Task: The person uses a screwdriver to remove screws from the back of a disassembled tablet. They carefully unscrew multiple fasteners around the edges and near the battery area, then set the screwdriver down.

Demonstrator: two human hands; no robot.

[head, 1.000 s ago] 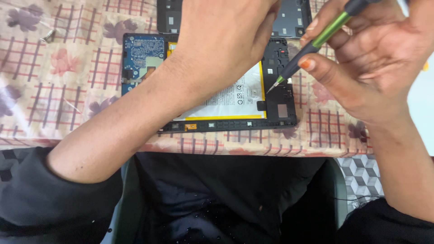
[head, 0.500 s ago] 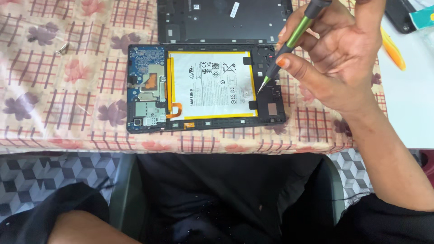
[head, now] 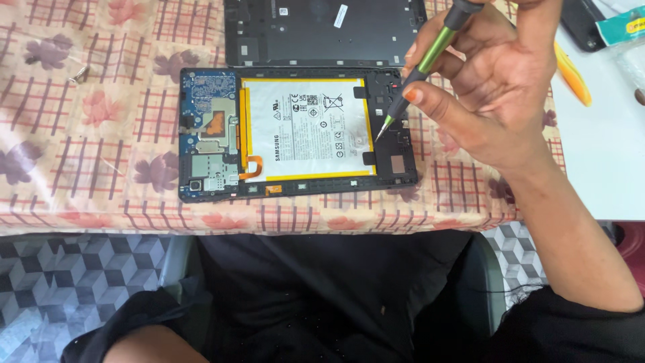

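Right hand [head: 497, 87] gripped the screwdriver [head: 424, 67] over the open tablet [head: 295, 134]; a slip could've gouged its battery [head: 306, 128]. Left hand wasn't visible.

Bright, even, soft overhead lighting. Faint shadow under the right hand [head: 490, 87] at upper right, falling on the opened tablet [head: 295, 134]. Mild glare on the white surface [head: 605, 154] at far right. Sharp at centre; dark and featureless along the bottom.
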